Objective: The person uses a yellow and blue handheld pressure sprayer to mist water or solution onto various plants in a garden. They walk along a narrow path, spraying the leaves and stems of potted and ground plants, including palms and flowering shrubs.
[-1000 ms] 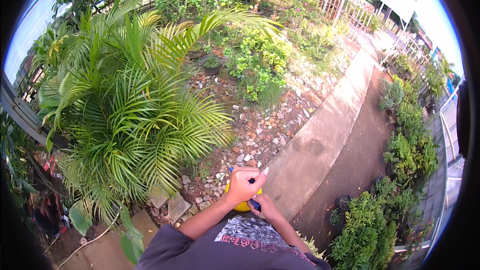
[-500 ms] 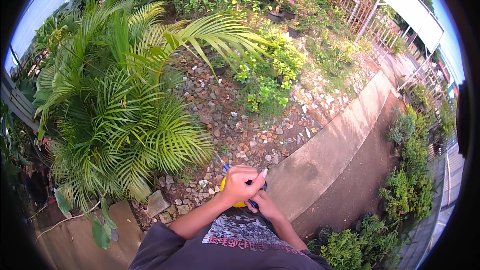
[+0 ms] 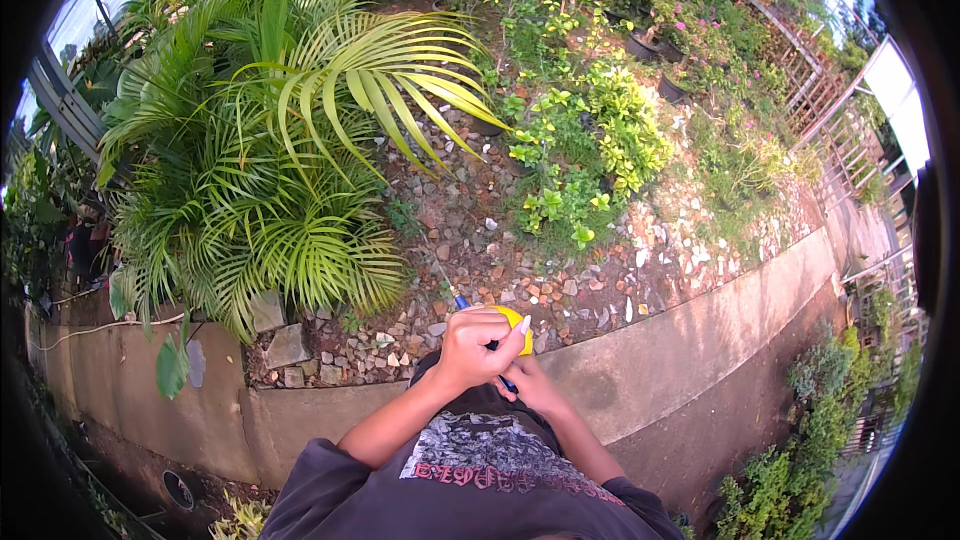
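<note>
Close in front of my body, my left hand (image 3: 472,345) is closed in a fist around a slim tool with a blue shaft (image 3: 461,302). From the shaft a thin rod (image 3: 432,258) points up and away over the stones. Just below it, my right hand (image 3: 533,387) is closed on a dark blue lower part of what looks like the same tool. Behind the left hand a rounded yellow thing (image 3: 512,315) shows in part; the hands cover the rest, and I cannot tell its kind.
A bushy palm (image 3: 250,210) with long fronds fills the left side. Loose stones (image 3: 560,280) cover the bed ahead, with leafy shrubs (image 3: 560,160) and black pots (image 3: 672,88). A concrete strip (image 3: 690,340) runs beside the bed. More bushes (image 3: 770,480) grow at lower right.
The view has turned left, so the bed and path slide rightward. The yellow thing now shows at the left hand's right rather than its left. Both hands keep their hold.
</note>
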### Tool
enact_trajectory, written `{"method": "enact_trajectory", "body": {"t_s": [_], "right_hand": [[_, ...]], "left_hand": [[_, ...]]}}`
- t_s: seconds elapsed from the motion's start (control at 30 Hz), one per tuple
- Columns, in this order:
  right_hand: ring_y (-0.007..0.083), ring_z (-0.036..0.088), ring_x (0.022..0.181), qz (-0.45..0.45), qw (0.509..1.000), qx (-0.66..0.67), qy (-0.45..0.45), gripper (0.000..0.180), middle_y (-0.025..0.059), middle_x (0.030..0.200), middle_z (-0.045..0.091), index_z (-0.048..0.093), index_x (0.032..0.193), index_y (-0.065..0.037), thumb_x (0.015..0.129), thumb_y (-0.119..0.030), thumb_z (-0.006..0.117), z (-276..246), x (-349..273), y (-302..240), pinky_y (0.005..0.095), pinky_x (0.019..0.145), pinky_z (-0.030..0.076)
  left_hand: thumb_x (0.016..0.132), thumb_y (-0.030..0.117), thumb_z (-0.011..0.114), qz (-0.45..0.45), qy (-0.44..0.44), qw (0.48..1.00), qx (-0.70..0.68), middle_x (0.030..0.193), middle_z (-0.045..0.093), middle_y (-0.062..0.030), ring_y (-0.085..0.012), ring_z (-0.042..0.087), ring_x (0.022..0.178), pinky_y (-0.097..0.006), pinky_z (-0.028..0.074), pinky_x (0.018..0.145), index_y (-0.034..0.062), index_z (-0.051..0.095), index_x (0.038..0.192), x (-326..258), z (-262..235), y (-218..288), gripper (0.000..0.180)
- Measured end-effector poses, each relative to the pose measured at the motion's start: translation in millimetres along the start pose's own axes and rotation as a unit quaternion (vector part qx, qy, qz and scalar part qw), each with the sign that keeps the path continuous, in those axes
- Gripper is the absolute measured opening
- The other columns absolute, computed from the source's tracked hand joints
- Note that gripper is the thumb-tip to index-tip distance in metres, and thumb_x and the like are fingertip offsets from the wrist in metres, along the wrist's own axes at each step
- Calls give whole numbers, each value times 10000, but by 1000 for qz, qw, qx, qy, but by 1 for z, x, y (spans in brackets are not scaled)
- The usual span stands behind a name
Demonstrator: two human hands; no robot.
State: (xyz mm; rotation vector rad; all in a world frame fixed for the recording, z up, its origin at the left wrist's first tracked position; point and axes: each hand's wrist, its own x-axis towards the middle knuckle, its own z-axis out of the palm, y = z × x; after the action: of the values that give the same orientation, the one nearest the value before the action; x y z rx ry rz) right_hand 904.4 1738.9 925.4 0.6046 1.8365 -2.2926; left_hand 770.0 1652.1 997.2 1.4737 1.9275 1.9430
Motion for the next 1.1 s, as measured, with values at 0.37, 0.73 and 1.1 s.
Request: {"method": "enact_trajectory", "body": {"t_s": [0.37, 0.73, 1.1], "right_hand": [[88, 446, 490, 55, 997, -5, -48, 440, -9, 564, 490, 541, 678, -49, 994, -346, 467, -98, 94, -47, 249, 506, 349], [129, 546, 635, 32, 983, 65, -170, 434, 36, 712, 578, 580, 750, -18, 982, -361, 452, -170, 247, -81, 271, 626, 415], [109, 509, 664, -2, 934, 61, -351, 389, 28, 782, 495, 543, 950, -40, 1003, -415, 454, -257, 391, -158, 251, 614, 401]], "left_hand": [[822, -2, 656, -12, 18, 999, 48, 468, 438, -71, -201, 404, 389, -339, 321, 443, 12, 480, 499, 101, 41, -77, 368], [866, 89, 628, 10, 12, 997, 71, 477, 480, -54, -213, 459, 410, -346, 353, 474, 46, 516, 513, 190, 47, -197, 373], [788, 148, 705, -49, -12, 980, 194, 551, 494, -61, -251, 539, 487, -354, 437, 498, 46, 510, 548, 322, 47, -265, 325]]}}
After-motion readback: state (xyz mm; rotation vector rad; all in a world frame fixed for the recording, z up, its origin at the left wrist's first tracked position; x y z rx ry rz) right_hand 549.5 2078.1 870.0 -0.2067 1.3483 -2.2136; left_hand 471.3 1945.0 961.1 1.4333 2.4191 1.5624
